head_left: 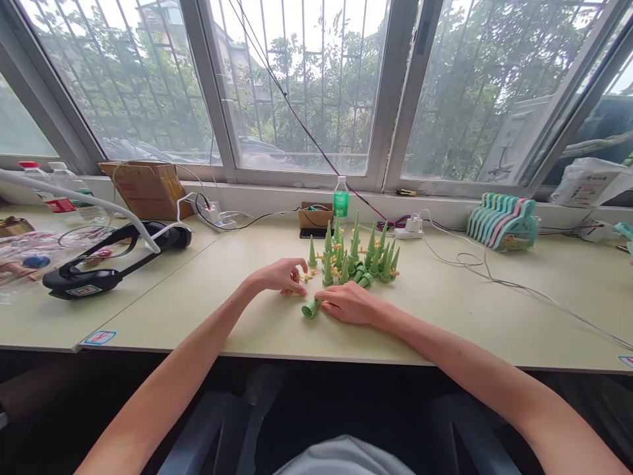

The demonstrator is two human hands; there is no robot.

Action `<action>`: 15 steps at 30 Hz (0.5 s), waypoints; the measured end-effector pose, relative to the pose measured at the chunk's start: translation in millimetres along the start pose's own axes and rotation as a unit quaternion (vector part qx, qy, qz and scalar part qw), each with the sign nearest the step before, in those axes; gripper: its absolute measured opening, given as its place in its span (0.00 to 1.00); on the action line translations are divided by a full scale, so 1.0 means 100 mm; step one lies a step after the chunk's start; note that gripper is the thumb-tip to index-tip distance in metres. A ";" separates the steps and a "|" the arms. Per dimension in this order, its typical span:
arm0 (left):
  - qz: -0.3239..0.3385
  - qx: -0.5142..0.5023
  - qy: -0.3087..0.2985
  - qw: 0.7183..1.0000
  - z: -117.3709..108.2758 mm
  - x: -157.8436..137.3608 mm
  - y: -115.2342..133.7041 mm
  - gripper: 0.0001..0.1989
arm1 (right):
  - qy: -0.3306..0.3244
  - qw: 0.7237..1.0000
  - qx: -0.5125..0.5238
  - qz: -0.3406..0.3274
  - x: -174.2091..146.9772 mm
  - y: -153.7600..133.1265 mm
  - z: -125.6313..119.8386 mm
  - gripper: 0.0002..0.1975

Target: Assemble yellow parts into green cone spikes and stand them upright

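A green plastic plant-watering spike (pixel 310 309) lies tilted on the table, its round open end facing left. My right hand (pixel 350 303) grips its narrower part, and the fingers hide the tip. Just left of it, my left hand (pixel 285 275) hovers with thumb and fingers curved apart, and I see nothing held between them. Small yellow valve pieces (pixel 307 277) lie loose by those fingertips. Behind both hands stands a group of green spikes (pixel 355 245), several with yellow valves in their sides. A few green caps or spikes (pixel 364 280) lie on their sides in the group.
A green-labelled bottle (pixel 340 198) and a small cardboard box (pixel 315 215) stand behind the spikes. Black headset (pixel 89 277) lies at left, near a larger carton (pixel 143 190). White cables (pixel 524 287) and pastel hangers (pixel 504 223) are at right. The table (pixel 297 343) ends close to me.
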State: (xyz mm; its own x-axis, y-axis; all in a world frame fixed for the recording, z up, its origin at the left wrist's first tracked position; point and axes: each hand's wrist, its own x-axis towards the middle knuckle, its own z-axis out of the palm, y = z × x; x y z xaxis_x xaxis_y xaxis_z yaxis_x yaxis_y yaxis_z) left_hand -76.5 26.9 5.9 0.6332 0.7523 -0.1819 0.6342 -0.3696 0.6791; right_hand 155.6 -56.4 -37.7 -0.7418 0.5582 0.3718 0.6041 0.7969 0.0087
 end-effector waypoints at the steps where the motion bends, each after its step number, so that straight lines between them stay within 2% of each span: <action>1: 0.002 0.009 0.009 1.000 0.00 0.01 0.00 0.29 | -0.004 1.000 0.001 0.002 0.00 0.00 -0.01 0.10; 4: 0.014 0.085 0.062 0.994 -0.01 0.04 -0.02 0.30 | -0.010 1.000 0.004 0.009 0.00 0.01 -0.03 0.11; 8: 0.027 0.177 0.142 0.974 -0.03 0.08 -0.08 0.32 | -0.013 1.000 0.004 0.010 -0.01 0.02 -0.04 0.11; 15: 0.041 0.179 0.130 0.974 0.02 0.12 -0.09 0.25 | -0.009 0.999 -0.052 0.002 0.00 0.03 0.00 0.08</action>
State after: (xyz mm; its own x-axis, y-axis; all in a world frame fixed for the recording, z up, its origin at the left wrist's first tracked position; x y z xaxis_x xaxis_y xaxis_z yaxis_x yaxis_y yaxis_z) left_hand -74.1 38.2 -3.5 0.5841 0.8077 0.0806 0.7300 -0.5661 0.3830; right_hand 157.9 -53.7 -38.1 -0.7444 0.5659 0.3543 0.6330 0.7670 0.1048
